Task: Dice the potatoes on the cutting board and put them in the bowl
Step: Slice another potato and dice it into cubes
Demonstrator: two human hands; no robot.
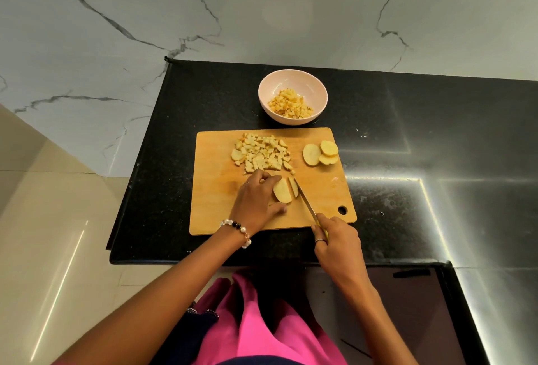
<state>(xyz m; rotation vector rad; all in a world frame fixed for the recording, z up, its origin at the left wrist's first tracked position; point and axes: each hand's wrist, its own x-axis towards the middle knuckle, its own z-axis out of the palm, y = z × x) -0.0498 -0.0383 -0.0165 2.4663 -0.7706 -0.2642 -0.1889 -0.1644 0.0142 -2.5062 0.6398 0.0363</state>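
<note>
A wooden cutting board (221,207) lies on the black counter. My left hand (256,198) holds a potato slice (281,191) flat on the board, fingers curled over its top edge. A strip (293,186) cut from the slice lies just to its right. My right hand (334,241) grips a knife (305,200) by its yellow handle, and the blade's tip rests beside the cut strip. A pile of diced potato (262,153) sits at the board's far middle. Three round potato slices (320,153) lie at its far right. A pale bowl (292,80) behind the board holds diced potato.
The black counter (407,146) stretches to the right and ends at a front edge near my body. A marble wall stands behind it. To the left of the counter is a beige tiled floor (43,219).
</note>
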